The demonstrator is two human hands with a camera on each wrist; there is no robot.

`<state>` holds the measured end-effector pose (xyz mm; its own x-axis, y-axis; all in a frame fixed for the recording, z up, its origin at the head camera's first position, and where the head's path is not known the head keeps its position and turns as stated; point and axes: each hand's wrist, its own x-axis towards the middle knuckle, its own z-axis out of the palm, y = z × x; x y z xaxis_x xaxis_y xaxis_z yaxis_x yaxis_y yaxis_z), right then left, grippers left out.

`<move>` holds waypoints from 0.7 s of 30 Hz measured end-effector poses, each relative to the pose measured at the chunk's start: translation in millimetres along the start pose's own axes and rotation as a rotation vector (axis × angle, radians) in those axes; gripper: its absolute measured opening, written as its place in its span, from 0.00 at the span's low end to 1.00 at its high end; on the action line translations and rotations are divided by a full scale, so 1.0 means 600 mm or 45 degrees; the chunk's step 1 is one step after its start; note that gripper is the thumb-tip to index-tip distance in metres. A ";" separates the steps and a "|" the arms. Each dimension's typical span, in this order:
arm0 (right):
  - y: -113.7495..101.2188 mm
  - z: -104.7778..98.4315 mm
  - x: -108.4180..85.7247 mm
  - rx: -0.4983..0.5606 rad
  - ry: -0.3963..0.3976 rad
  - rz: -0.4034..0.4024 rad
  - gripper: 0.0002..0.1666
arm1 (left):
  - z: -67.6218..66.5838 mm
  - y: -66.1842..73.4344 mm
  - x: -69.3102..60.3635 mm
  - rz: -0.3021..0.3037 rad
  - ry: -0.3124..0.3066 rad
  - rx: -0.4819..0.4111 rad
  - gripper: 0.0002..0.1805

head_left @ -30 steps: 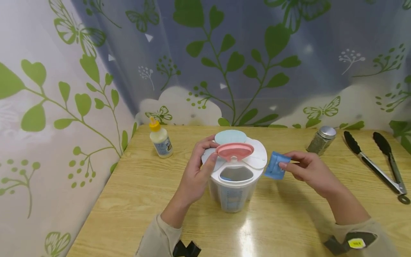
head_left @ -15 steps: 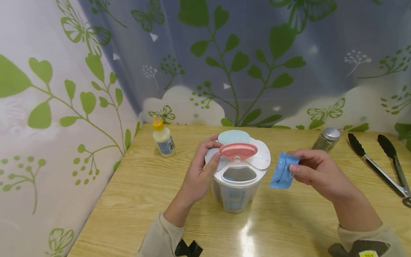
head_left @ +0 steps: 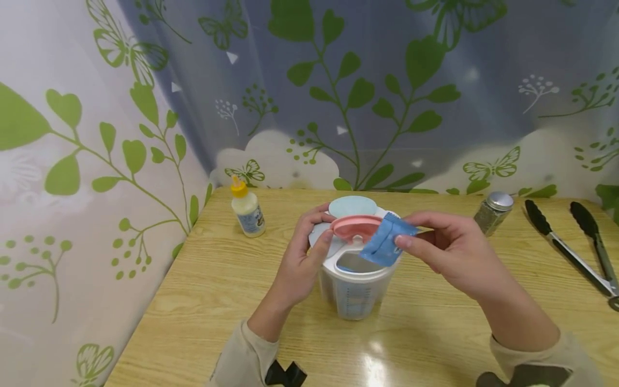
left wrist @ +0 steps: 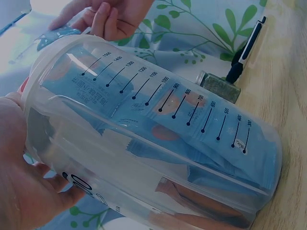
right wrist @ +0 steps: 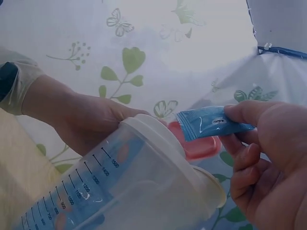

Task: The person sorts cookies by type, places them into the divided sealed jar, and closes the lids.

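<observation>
A clear plastic storage container [head_left: 360,295] with a white lid stands on the wooden table. Its pink flap [head_left: 345,228] is raised, and the lid opening [head_left: 353,262] shows in front of it. My left hand [head_left: 297,263] grips the container's left side, thumb at the lid. Between thumb and fingers, my right hand [head_left: 456,255] pinches a small blue sealed packet [head_left: 387,244] above the right part of the opening. Through the wall in the left wrist view, several blue packets [left wrist: 192,112] fill one compartment and brown-orange packets [left wrist: 201,201] lie in another.
A glue bottle [head_left: 249,215] with a yellow cap stands at the back left. To the back right are a jar of dried herbs [head_left: 493,212] with a metal lid and black-tipped tongs [head_left: 573,255]. A patterned curtain [head_left: 367,97] hangs behind the table [head_left: 208,312].
My right hand first drew slightly right with the blue packet, then carried it left to above the lid opening. My left hand keeps its hold on the container.
</observation>
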<state>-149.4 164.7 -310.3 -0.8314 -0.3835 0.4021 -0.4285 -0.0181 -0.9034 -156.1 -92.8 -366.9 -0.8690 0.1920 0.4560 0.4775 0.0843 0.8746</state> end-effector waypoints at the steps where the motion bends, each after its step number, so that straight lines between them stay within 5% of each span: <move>1: -0.002 0.004 0.002 -0.018 -0.002 0.004 0.17 | 0.000 0.000 0.000 -0.004 0.002 0.002 0.12; 5: -0.008 0.017 0.008 -0.083 -0.039 -0.076 0.16 | 0.000 0.000 0.000 -0.003 0.003 -0.002 0.12; 10: -0.016 0.028 0.011 -0.334 -0.092 -0.182 0.17 | 0.000 -0.001 0.000 0.002 -0.002 -0.010 0.12; 16: -0.016 0.027 0.010 -0.449 -0.101 -0.163 0.15 | -0.001 0.000 0.000 -0.016 -0.010 0.000 0.12; 21: -0.011 0.024 0.008 -0.426 0.005 -0.080 0.12 | -0.002 0.000 0.000 -0.012 -0.015 -0.006 0.12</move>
<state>-145.6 149.7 -304.5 -0.8006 -0.3876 0.4569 -0.5710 0.2625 -0.7778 -156.0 -93.7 -366.9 -0.8721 0.2023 0.4456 0.4684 0.0815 0.8797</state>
